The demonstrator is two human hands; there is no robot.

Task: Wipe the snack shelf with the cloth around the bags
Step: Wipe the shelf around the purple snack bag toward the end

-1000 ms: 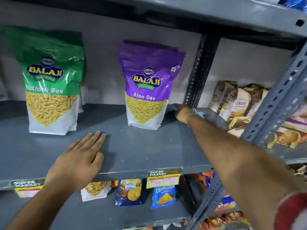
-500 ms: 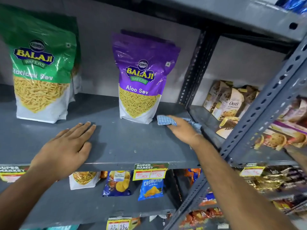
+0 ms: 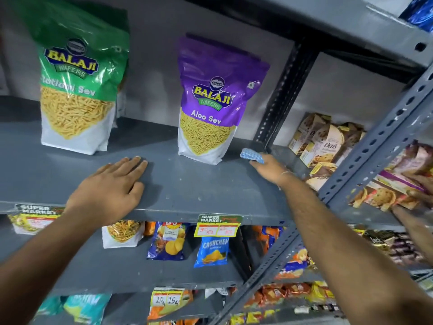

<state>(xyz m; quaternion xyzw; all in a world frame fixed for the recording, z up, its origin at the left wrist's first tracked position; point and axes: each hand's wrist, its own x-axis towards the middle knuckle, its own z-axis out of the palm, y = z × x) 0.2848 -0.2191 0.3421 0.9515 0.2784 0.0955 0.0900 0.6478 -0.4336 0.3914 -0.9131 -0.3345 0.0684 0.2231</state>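
Observation:
A grey metal snack shelf [image 3: 187, 184] holds a green Balaji sev bag [image 3: 79, 90] at the left and a purple Aloo Sev bag [image 3: 210, 109] in the middle, both upright. My right hand [image 3: 269, 167] presses a blue checked cloth [image 3: 251, 156] onto the shelf just right of the purple bag's base, near the back corner. The cloth shows only past my fingertips. My left hand [image 3: 110, 191] lies flat, fingers spread, on the shelf's front part between the two bags.
A dark slotted upright [image 3: 283, 95] stands behind the cloth, and a grey slotted post [image 3: 375, 148] crosses at the right. Oats and cookie boxes [image 3: 328, 146] fill the neighbouring shelf, where another person's hand [image 3: 419, 195] holds a box. Snack packets [image 3: 210, 252] sit on lower shelves.
My right hand drew the cloth forward from the back corner beside the purple bag, then pushed it slightly back again. My left hand stayed flat on the shelf.

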